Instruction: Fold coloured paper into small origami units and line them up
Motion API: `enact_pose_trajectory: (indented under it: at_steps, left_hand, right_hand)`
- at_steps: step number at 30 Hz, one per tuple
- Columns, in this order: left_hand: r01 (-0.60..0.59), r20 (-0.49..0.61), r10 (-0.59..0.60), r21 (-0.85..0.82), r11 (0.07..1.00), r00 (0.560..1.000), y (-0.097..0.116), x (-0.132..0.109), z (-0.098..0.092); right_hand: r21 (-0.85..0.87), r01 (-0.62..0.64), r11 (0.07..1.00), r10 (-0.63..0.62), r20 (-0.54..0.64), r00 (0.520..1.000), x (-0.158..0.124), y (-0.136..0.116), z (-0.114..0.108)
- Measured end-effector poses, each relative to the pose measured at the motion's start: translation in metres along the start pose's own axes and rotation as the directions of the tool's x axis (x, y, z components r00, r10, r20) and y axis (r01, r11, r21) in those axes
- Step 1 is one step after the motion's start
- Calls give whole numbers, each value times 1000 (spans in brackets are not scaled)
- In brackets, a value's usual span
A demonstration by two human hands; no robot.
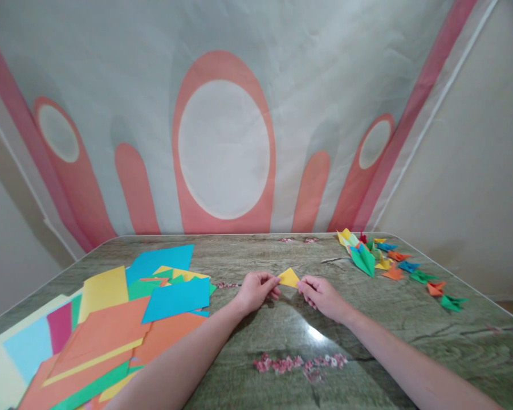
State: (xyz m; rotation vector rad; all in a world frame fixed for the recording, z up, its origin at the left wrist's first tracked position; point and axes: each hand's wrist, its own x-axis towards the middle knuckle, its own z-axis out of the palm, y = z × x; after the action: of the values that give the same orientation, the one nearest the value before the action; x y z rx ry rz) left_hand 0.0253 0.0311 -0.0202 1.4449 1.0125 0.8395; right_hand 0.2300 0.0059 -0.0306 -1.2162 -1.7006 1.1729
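A small folded yellow paper triangle (289, 277) is held between my two hands above the middle of the table, its point facing away from me. My left hand (257, 291) pinches its left corner between thumb and fingers. At the right corner, my right hand (323, 296) grips the paper with its thumb and fingertips closed. The fingers partly cover both corners, and the folds on the underside are hidden.
Loose coloured paper sheets (106, 330) lie heaped at the left, some under my left forearm. Several small folded paper figures (418, 277) line the right side, beside larger paper planes (362, 260). A printed backdrop (224, 148) hangs behind the wood-patterned table (239, 370).
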Motion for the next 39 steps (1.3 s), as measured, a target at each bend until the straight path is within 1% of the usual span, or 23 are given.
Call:
enact_pose_trajectory:
  at_steps: [2, 7, 10, 13, 17, 21, 23, 27, 30, 34, 36, 39]
  left_hand:
    - [-11, -9, 11, -17, 1000, 1000, 0, 0, 0]
    - [9, -65, -7, 22, 1000, 998, 3, -2, 2]
    - [18, -66, -17, 17, 1000, 998, 4, -2, 4]
    - [12, -66, -14, -29, 1000, 998, 2, -1, 5]
    - [-3, -77, -4, -87, 996, 997, -1, 1, 3]
    - [-1, -77, -5, -74, 997, 997, 0, 1, 2]
    - [1, -66, -6, -70, 998, 998, 1, 0, 2]
    - [-5, -33, 3, -58, 998, 999, 2, -2, 2]
    - [-63, -22, 62, -21, 998, 998, 0, -1, 1]
    - [-183, -66, 187, 55, 982, 980, -3, 1, 0]
    - [-225, -76, 236, 132, 965, 969, -3, -1, 0]
    - [-311, -2, 329, 321, 894, 944, 2, -7, 2]
  right_hand:
    - [65, -29, 997, 28, 15, 999, 1, 1, 0]
    - [113, -1, 994, -3, 41, 999, -1, 0, -2]
    - [69, 15, 998, -15, 1, 1000, -2, 0, -2]
    - [45, 17, 999, -16, -33, 999, -2, 0, 0]
    - [127, -18, 992, 28, -78, 997, 2, 2, 1]
    - [209, -35, 977, 53, -80, 995, 2, 3, 0]
    - [208, -28, 978, 45, -81, 996, 1, 3, 0]
    - [153, -15, 988, 32, -105, 994, -1, 3, 0]
    - [95, -12, 995, 21, -95, 995, -1, 3, 1]
    - [31, -22, 999, 24, -74, 997, -1, 1, 3]
    - [11, -19, 1000, 20, -75, 997, -1, -1, 4]
    - [-25, 12, 1000, -14, -59, 998, -3, -3, 5]
